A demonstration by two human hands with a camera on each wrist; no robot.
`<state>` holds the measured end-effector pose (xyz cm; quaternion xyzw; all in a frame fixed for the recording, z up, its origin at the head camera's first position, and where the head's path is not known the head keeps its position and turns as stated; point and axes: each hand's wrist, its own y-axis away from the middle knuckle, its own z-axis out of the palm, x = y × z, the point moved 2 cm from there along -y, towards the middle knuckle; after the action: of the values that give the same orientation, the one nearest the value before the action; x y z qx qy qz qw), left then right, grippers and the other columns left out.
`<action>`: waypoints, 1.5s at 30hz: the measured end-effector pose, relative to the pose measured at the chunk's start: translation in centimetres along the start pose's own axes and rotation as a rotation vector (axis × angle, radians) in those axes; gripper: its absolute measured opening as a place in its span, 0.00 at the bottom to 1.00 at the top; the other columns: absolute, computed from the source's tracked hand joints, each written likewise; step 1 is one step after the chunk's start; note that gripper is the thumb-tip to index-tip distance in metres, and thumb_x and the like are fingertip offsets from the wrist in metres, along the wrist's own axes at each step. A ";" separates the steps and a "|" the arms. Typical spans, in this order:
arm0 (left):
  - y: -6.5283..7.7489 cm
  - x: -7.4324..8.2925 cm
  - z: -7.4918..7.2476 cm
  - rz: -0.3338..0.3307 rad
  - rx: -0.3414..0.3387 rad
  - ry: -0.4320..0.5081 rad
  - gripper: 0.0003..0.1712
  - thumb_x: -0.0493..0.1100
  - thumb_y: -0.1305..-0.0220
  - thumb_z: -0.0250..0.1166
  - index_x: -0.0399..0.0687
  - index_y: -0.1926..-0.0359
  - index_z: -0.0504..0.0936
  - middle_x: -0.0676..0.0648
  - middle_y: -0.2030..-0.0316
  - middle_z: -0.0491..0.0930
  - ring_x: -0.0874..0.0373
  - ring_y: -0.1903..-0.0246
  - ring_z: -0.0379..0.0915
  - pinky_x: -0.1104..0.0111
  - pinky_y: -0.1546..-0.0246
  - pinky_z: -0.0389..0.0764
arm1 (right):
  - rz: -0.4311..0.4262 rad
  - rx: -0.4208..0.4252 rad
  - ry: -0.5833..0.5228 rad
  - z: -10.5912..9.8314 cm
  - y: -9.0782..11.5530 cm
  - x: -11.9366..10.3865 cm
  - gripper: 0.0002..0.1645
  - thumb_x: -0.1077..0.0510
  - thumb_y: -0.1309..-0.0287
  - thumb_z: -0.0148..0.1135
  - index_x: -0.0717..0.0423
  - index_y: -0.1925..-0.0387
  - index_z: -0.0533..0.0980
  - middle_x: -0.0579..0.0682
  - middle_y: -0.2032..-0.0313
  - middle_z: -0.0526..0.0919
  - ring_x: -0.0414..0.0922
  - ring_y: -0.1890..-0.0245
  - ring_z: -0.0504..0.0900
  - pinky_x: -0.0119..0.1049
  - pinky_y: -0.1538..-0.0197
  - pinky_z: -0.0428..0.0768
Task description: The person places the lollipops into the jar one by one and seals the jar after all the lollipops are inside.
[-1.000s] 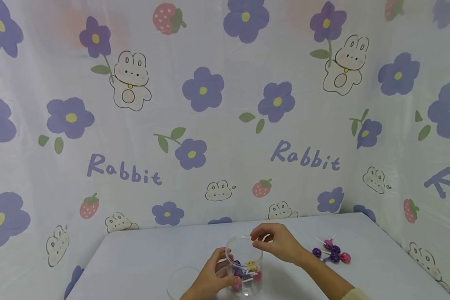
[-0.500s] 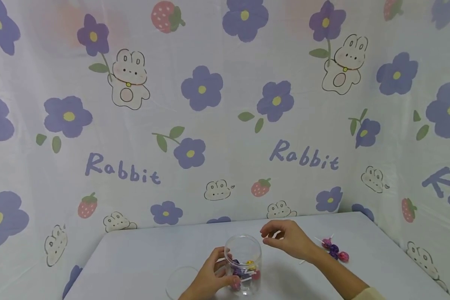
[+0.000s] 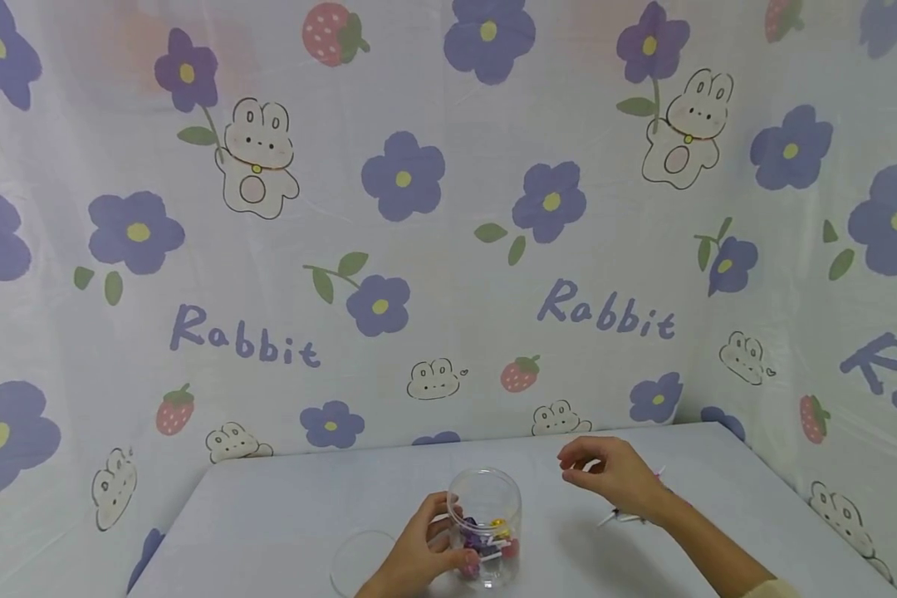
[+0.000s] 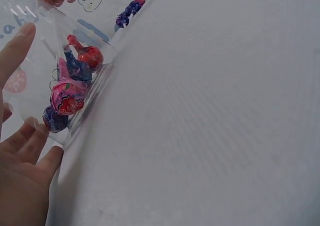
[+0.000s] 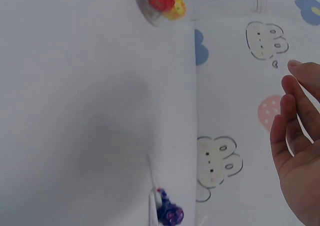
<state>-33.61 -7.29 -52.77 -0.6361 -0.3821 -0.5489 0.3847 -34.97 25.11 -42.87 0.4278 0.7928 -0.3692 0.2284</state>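
Note:
A clear plastic jar [image 3: 519, 513] stands without its lid on the table, several wrapped lollipops [image 4: 68, 97] inside it. My left hand [image 3: 419, 548] grips the jar's left side, thumb at the front and fingers behind. The wrappers are purple, pink, red and yellow, with white sticks showing. Up and to the right of the jar, my right hand [image 3: 613, 475] hovers over the table with nothing in its loosely bent fingers. Close beyond it lie loose lollipops [image 4: 131, 11], mostly covered by that hand and forearm in the head view; one purple lollipop [image 5: 171, 214] shows in the right wrist view.
A clear round lid [image 3: 360, 566] lies flat to the left of the jar, partly behind the left hand. The white table [image 3: 284, 507] meets a curtain [image 3: 448, 249] printed with flowers and rabbits at its back and sides.
My right hand has moved from the jar's rim rightwards, now overlapping the loose lollipops. The left hand and the jar have stayed in place.

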 end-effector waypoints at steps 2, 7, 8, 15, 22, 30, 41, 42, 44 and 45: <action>0.0 0.0 0.0 0.020 -0.014 0.012 0.46 0.45 0.39 0.78 0.39 0.28 0.61 0.36 0.34 0.65 0.35 0.31 0.64 0.52 0.34 0.71 | 0.008 0.004 0.018 -0.6 0.3 0.4 0.09 0.58 0.37 0.73 0.53 0.56 0.85 0.46 0.62 0.86 0.40 0.62 0.83 0.34 0.58 0.85; 0.0 0.0 -0.2 0.083 -0.040 0.023 0.45 0.42 0.38 0.78 0.36 0.29 0.61 0.32 0.35 0.65 0.36 0.31 0.65 0.54 0.34 0.71 | 0.052 0.014 0.038 -2.0 1.1 1.5 0.09 0.59 0.37 0.72 0.54 0.55 0.84 0.46 0.61 0.86 0.41 0.61 0.83 0.34 0.58 0.85; 0.0 0.0 -0.2 0.082 -0.038 0.015 0.45 0.42 0.38 0.78 0.36 0.29 0.61 0.32 0.35 0.65 0.36 0.32 0.65 0.53 0.34 0.71 | 0.063 0.017 0.045 -2.3 1.2 1.8 0.09 0.59 0.36 0.72 0.55 0.55 0.84 0.46 0.61 0.86 0.41 0.61 0.83 0.34 0.57 0.85; 0.0 0.0 0.0 -0.002 0.000 -0.029 0.46 0.48 0.38 0.78 0.41 0.28 0.62 0.37 0.34 0.66 0.35 0.31 0.64 0.48 0.34 0.70 | 0.146 0.063 0.079 -4.5 2.8 4.1 0.10 0.59 0.36 0.72 0.56 0.55 0.84 0.46 0.61 0.86 0.42 0.60 0.84 0.34 0.57 0.85; 0.0 -0.1 0.0 -0.024 0.016 -0.040 0.47 0.50 0.39 0.78 0.42 0.27 0.62 0.38 0.33 0.66 0.35 0.31 0.63 0.48 0.34 0.69 | 0.216 0.101 0.105 -6.3 4.5 6.6 0.12 0.56 0.35 0.72 0.57 0.53 0.84 0.45 0.62 0.87 0.46 0.60 0.84 0.32 0.59 0.84; -0.1 -0.2 0.1 -0.018 0.018 -0.033 0.46 0.48 0.38 0.78 0.43 0.28 0.62 0.38 0.33 0.66 0.34 0.30 0.63 0.47 0.34 0.69 | 0.307 0.120 0.119 -6.6 5.4 9.4 0.16 0.55 0.36 0.73 0.61 0.52 0.83 0.49 0.61 0.87 0.47 0.59 0.83 0.32 0.60 0.82; 0.0 -0.2 0.0 -0.005 0.005 -0.016 0.45 0.47 0.38 0.77 0.40 0.28 0.62 0.37 0.34 0.66 0.35 0.31 0.63 0.49 0.34 0.70 | 0.285 0.114 0.212 -4.8 3.6 11.2 0.13 0.60 0.39 0.74 0.62 0.55 0.86 0.46 0.65 0.86 0.44 0.64 0.81 0.36 0.62 0.80; 0.0 -0.1 -0.1 -0.004 0.001 -0.011 0.45 0.46 0.37 0.77 0.40 0.28 0.62 0.37 0.34 0.66 0.35 0.31 0.63 0.50 0.34 0.70 | 0.269 0.106 0.234 -4.6 3.4 11.3 0.12 0.60 0.40 0.74 0.62 0.56 0.86 0.45 0.65 0.86 0.44 0.64 0.80 0.37 0.63 0.79; -0.1 -0.1 -0.1 0.001 -0.006 0.000 0.45 0.46 0.37 0.77 0.39 0.28 0.62 0.37 0.34 0.66 0.36 0.31 0.64 0.51 0.33 0.70 | 0.242 0.092 0.262 -4.3 3.1 11.4 0.12 0.61 0.41 0.74 0.61 0.57 0.86 0.45 0.66 0.86 0.43 0.66 0.79 0.38 0.63 0.78; -0.1 -0.1 -0.1 0.005 -0.007 0.000 0.45 0.46 0.37 0.77 0.40 0.28 0.62 0.36 0.34 0.66 0.36 0.31 0.64 0.51 0.33 0.70 | 0.230 0.089 0.278 -4.2 3.0 11.4 0.11 0.62 0.42 0.75 0.61 0.58 0.86 0.45 0.66 0.85 0.43 0.66 0.78 0.38 0.63 0.77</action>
<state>-33.78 -7.33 -52.82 -0.6383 -0.3786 -0.5495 0.3837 -38.67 35.27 -49.15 0.5722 0.7454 -0.3127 0.1383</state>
